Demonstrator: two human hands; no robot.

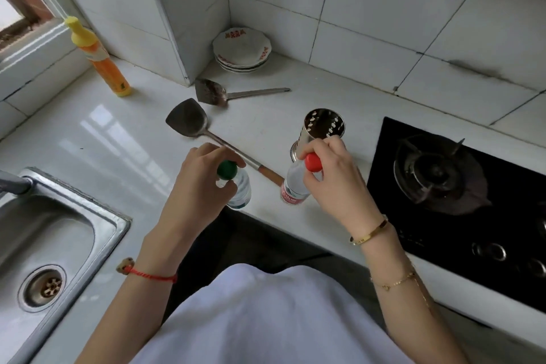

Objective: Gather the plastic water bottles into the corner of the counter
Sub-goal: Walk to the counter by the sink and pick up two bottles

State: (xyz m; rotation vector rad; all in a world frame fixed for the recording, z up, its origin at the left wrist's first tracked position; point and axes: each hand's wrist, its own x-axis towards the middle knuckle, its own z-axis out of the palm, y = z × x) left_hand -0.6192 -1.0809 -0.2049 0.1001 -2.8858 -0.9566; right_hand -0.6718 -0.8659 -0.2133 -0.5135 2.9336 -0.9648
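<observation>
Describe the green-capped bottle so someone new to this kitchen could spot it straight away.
Start at the steel sink, then follow the counter's front edge toward the stove. The green-capped bottle stands first, under the left hand. Its neighbour has a red cap and red label.

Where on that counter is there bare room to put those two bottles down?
Bare counter lies between sink and orange bottle. The far corner holds stacked plates; two spatulas crowd the middle.

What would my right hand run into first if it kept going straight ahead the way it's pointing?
Most likely the perforated shiny metal utensil holder. The right hand, gripping the red-capped clear plastic bottle, points away from the body towards the wall, and the holder stands just beyond its fingertips. Depth is hard to judge from one view.
</observation>
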